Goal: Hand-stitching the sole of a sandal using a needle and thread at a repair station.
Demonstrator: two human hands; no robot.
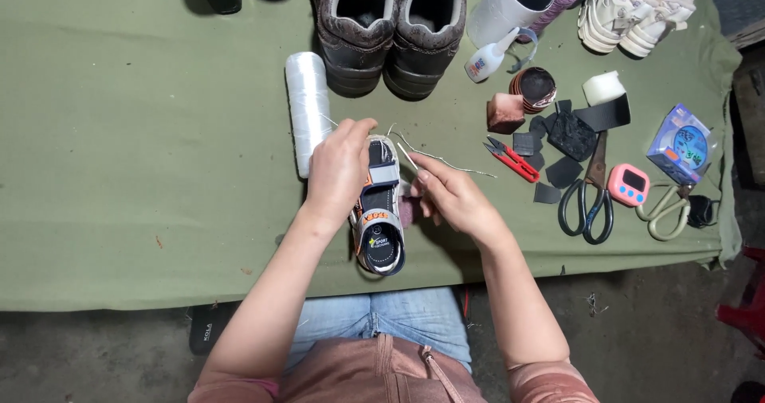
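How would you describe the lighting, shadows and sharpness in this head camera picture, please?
Head view: soft, even light on the green table cover; only short, faint shadows beside the brown shoes and the sandal; mild glare on the white thread spool; both hands sharp, no motion blur; frame edges bend slightly, wide-angle.

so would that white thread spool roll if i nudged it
Probably. The spool is a cylinder lying on its side on the cloth, so a sideways push would likely roll it. It looks fully wound, so perhaps fairly heavy. The glossy thread may feel slippery.
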